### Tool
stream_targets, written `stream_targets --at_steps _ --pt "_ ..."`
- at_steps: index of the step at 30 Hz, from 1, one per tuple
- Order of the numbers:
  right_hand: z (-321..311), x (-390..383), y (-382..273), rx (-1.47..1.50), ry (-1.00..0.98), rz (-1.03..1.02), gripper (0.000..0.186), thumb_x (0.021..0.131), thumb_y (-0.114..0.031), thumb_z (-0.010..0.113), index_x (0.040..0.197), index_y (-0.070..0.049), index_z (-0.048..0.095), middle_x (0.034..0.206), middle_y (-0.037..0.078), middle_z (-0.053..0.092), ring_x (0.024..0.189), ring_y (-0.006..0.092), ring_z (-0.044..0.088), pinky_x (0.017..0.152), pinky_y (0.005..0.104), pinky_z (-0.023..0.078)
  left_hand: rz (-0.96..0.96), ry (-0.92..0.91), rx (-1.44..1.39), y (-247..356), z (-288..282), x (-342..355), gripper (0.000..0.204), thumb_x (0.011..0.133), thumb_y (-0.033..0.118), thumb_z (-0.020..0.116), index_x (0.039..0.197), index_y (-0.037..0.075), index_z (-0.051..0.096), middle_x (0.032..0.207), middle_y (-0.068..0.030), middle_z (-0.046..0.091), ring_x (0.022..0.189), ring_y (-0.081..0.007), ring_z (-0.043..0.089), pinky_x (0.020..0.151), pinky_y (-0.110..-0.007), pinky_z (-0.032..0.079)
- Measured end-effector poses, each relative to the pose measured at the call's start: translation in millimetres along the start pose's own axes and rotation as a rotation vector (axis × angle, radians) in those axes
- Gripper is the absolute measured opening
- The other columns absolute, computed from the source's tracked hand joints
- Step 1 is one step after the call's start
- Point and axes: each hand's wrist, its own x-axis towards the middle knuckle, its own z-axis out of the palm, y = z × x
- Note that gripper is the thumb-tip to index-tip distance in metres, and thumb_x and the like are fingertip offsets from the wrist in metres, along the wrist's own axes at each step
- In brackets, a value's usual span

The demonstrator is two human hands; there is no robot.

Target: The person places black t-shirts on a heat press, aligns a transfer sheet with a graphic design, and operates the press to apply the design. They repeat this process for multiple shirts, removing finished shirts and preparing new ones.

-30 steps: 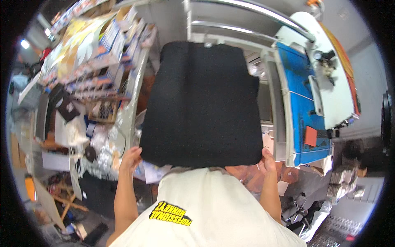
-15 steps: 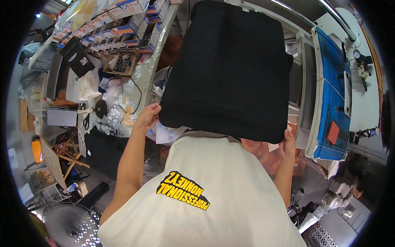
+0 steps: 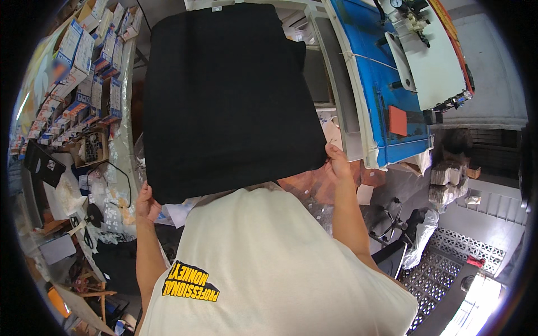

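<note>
A large black T-shirt [image 3: 230,106] lies spread out in front of me, with a small pale tag at its far edge and what looks like a sleeve jutting out on the right. My left hand [image 3: 147,204] pinches its near left corner. At the near right corner my right hand [image 3: 337,162] grips the hem between thumb and fingers. Between the two hands the hem stretches fairly straight, just beyond my cream shirt [image 3: 297,269]. Whatever bears the T-shirt is hidden beneath it.
To the right stands a machine with a blue padded top [image 3: 381,101], an orange-red square [image 3: 398,120] and a pressure gauge [image 3: 397,4]. Left is a plastic-covered table [image 3: 124,145] with stacked cardboard boxes [image 3: 81,73]. A wheeled chair base [image 3: 392,218] stands at the right.
The view has swung to the right, so the T-shirt and the boxes sit further left. Both hands keep their hold on the near corners, and the T-shirt appears slightly turned.
</note>
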Motion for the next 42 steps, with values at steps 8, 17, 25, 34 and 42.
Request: stream_targets --at_steps 8,17,25,34,42 --pt "25 35 5 0.016 -0.052 0.2 0.032 0.103 -0.027 0.063 0.117 0.001 0.066 0.113 0.012 0.07 0.105 0.0219 0.066 0.097 0.0353 0.053 -0.095 0.054 0.04 3 13 33 0.041 0.101 0.024 0.064 0.135 0.002 0.057 0.135 -0.0158 0.064 0.118 -0.0285 0.066 0.106 -0.044 0.052" --pt "29 53 -27 -0.171 -0.06 0.08 0.038 0.102 -0.033 0.065 0.121 0.0 0.066 0.113 0.012 0.073 0.102 0.0206 0.069 0.095 0.0351 0.056 -0.009 0.1 0.375 33 28 51 0.04 0.102 0.026 0.065 0.132 -0.001 0.061 0.126 -0.0112 0.069 0.114 -0.0228 0.068 0.102 -0.039 0.053" --pt "39 41 -2 -1.28 0.301 -0.398 0.043 0.106 -0.036 0.054 0.118 0.001 0.073 0.113 0.018 0.073 0.107 0.0294 0.067 0.098 0.0383 0.049 0.034 0.239 0.481 22 0 34 0.021 0.101 0.022 0.065 0.112 0.004 0.067 0.103 -0.0012 0.07 0.094 -0.0125 0.066 0.083 -0.035 0.055" --pt "11 54 4 -0.389 0.12 -0.202 0.044 0.109 -0.034 0.052 0.124 0.004 0.066 0.112 0.011 0.071 0.103 0.018 0.066 0.091 0.0315 0.052 0.03 0.153 0.275 24 8 34 0.028 0.1 0.017 0.067 0.122 -0.001 0.065 0.116 -0.0091 0.073 0.1 -0.0189 0.071 0.091 -0.035 0.057" --pt "-2 75 30 -1.054 0.356 -0.356 0.049 0.107 -0.041 0.05 0.116 0.0 0.073 0.107 0.013 0.074 0.099 0.0219 0.067 0.088 0.037 0.051 -0.023 0.362 0.467 1 30 40 0.033 0.104 0.029 0.061 0.122 0.002 0.065 0.112 -0.0089 0.072 0.102 -0.0197 0.068 0.09 -0.039 0.056"
